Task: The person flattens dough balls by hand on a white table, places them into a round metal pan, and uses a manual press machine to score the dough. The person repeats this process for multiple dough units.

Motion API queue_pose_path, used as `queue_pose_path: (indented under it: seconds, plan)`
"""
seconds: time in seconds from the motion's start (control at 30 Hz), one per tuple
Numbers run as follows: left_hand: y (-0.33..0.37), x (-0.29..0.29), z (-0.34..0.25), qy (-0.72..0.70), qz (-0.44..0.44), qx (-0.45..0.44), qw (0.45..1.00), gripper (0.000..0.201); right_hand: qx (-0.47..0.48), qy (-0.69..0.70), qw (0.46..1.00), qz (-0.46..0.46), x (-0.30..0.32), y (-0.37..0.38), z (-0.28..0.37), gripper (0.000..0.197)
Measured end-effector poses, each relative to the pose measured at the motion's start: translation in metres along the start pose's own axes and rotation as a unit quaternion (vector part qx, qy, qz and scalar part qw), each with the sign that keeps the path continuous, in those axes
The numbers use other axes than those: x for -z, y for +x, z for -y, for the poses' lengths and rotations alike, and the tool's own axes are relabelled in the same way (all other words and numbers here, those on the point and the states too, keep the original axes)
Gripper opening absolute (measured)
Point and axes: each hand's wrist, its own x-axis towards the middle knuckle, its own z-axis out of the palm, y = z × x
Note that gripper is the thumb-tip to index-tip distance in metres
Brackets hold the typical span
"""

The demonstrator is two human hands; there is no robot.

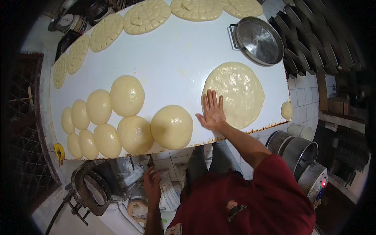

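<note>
My right hand (213, 112) lies open with its fingers stretched out on the left edge of a flattened, shiny dough round (241, 92), which has finger dents across it. My left hand (152, 185) hangs below the table's front edge, loosely bent, its fingers slightly apart and nothing visible in it. A large smooth dough ball (171, 127) sits just left of my right hand. Further left, several more glossy dough balls (127, 96) stand in two rows, some touching one another.
Several flat dough rounds with a cut pattern (147, 16) line the white table's (164, 62) far and left edges. A round metal pan (260, 41) is at the far right. One small dough piece (286, 110) rests by the right edge. Metal pots (305, 154) stand right of me.
</note>
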Motion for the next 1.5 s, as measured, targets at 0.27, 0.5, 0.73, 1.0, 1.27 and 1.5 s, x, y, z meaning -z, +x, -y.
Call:
queue_pose_path:
  seconds: [0.27, 0.5, 0.73, 1.0, 1.27, 1.5]
  plan:
    - [0.011, -0.015, 0.002, -0.035, -0.025, -0.001, 0.999, 0.053, 0.065, 0.023, 0.998, 0.002, 0.032, 0.086, 0.003, 0.101]
    - [0.003, -0.060, -0.022, -0.030, -0.047, 0.000, 0.998, 0.052, 0.016, 0.049, 0.998, -0.020, 0.057, 0.119, -0.059, 0.101]
    - [0.005, -0.127, -0.059, -0.001, -0.004, 0.007, 1.000, 0.052, 0.014, 0.093, 0.995, -0.042, 0.089, 0.115, -0.141, 0.101]
    - [0.012, -0.213, -0.099, 0.001, 0.006, -0.058, 0.998, 0.050, -0.035, 0.094, 0.990, -0.097, 0.063, 0.033, -0.211, 0.099]
    - [0.031, -0.225, -0.131, 0.021, 0.046, -0.089, 0.995, 0.051, -0.030, 0.109, 0.993, -0.017, 0.015, -0.065, -0.194, 0.104]
    - [0.054, -0.180, -0.118, 0.020, 0.069, -0.066, 0.995, 0.050, 0.000, 0.116, 0.993, -0.036, 0.017, -0.040, -0.142, 0.101]
